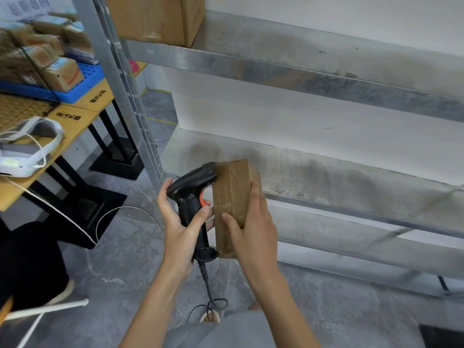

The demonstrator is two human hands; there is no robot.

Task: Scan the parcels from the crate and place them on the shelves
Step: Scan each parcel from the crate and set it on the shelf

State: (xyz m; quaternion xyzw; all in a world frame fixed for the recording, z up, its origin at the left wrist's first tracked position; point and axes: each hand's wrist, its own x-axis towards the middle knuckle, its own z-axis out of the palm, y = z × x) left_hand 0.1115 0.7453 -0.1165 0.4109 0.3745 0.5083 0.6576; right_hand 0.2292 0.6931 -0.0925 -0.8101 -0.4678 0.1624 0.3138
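Brown taped parcel gripped by right hand fingers; left hand fingers curl around black barcode scanner touching it.

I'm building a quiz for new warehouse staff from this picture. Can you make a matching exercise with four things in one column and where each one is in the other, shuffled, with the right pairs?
Things:
1. black handheld barcode scanner with an orange trigger
2. small brown taped cardboard parcel
3. large brown cardboard box
4. blue plastic crate of parcels

Places:
A. on the wooden table at the left
B. gripped in the left hand
C. on the upper metal shelf
D. held in the right hand

Pairs: 1-B, 2-D, 3-C, 4-A
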